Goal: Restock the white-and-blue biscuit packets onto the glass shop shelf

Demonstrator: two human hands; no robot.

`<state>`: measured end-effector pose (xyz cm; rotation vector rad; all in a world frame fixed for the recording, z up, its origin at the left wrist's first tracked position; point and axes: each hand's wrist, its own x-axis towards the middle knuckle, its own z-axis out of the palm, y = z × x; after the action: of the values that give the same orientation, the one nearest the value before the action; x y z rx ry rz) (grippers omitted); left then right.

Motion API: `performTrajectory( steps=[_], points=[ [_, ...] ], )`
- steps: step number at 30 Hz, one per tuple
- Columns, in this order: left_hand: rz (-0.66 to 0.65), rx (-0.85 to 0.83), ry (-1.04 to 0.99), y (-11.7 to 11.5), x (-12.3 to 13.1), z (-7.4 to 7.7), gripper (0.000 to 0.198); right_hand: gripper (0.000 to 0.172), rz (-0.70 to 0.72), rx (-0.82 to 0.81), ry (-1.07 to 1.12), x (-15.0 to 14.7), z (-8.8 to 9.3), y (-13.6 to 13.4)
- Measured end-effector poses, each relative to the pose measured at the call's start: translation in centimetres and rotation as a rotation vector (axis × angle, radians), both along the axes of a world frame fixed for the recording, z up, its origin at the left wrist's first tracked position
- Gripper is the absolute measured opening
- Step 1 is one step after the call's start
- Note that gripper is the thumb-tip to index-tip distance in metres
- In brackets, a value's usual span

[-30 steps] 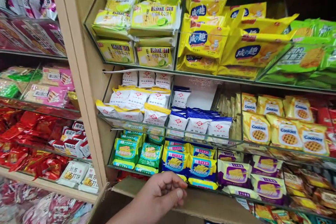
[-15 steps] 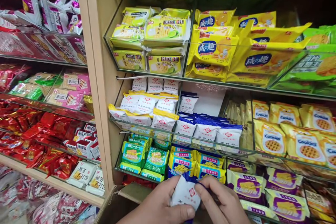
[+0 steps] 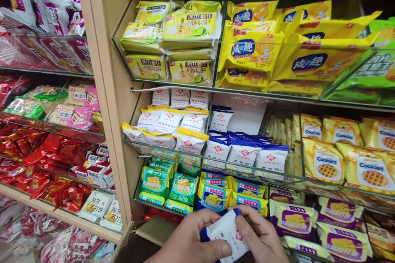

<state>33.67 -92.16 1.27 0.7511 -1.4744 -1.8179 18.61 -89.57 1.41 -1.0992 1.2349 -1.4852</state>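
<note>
The left hand (image 3: 196,240) and the right hand (image 3: 262,236) both pinch one small packet (image 3: 226,230) between thumbs and fingers. The packet is at the bottom of the view, by a brown cardboard box (image 3: 162,230), in front of the shelf's puffy biscuit packs (image 3: 214,199). It is white, shiny and soft, with blue edges. It sits tilted, printed side up to the camera. Fingers hide its edges, so I can't tell its long way.
</note>
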Motion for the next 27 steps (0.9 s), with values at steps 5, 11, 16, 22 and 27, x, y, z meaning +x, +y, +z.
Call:
performTrajectory(
  steps=[5,11,16,22,27],
  points=[
    [0.061,0.023,0.092,0.0,-0.6,-0.7,0.041,0.042,-0.053,0.062,0.002,-0.3,-0.5,-0.1],
    [0.176,0.062,0.209,0.1,-1.4,-0.9,0.044,0.040,-0.128,0.050,-0.030,-0.3,-0.5,0.0],
    [0.409,0.011,0.135,-0.3,-1.6,0.9,0.037,0.039,-0.175,-0.027,-0.012,1.0,-0.2,-0.5],
    [0.653,-0.052,-0.024,0.4,-1.5,0.6,0.034,0.041,-0.231,-0.041,0.023,2.6,-0.4,-0.2],
    [0.792,-0.326,-0.120,1.0,-1.6,0.0,0.029,0.041,-0.314,-0.053,-0.052,2.7,-1.1,-0.1]
  ],
)
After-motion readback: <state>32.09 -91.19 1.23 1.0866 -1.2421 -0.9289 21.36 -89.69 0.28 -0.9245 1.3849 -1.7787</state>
